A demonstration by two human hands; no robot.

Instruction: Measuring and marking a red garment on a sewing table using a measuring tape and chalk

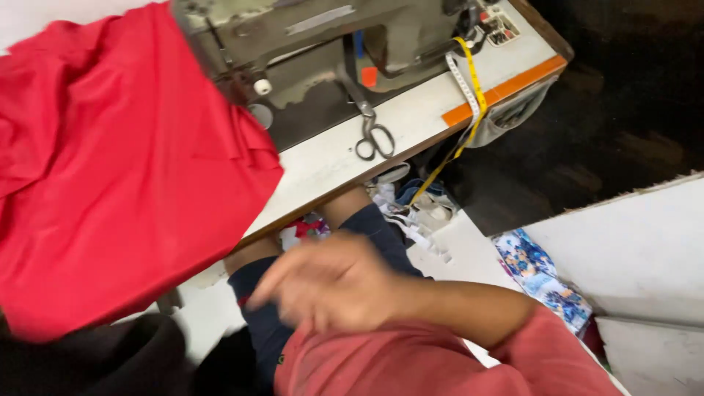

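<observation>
My right hand (330,282) hovers blurred over my lap, below the table's front edge. Its fingers are loosely apart and point left, with nothing in them. The forearm enters from the right out of a faded red sleeve (440,359). A large red cloth (110,169) lies bunched over the left part of the white sewing table (330,165) and hangs over its front edge, a little left of the hand. My left hand is out of sight. Behind the cloth stands a grey-green sewing machine (315,44).
Scissors (374,136) lie on the table in front of the machine. A yellow tape measure (469,95) hangs off the table's right end. Cloth scraps (418,213) and a blue printed cloth (543,279) lie on the floor. A white board (631,249) is at right.
</observation>
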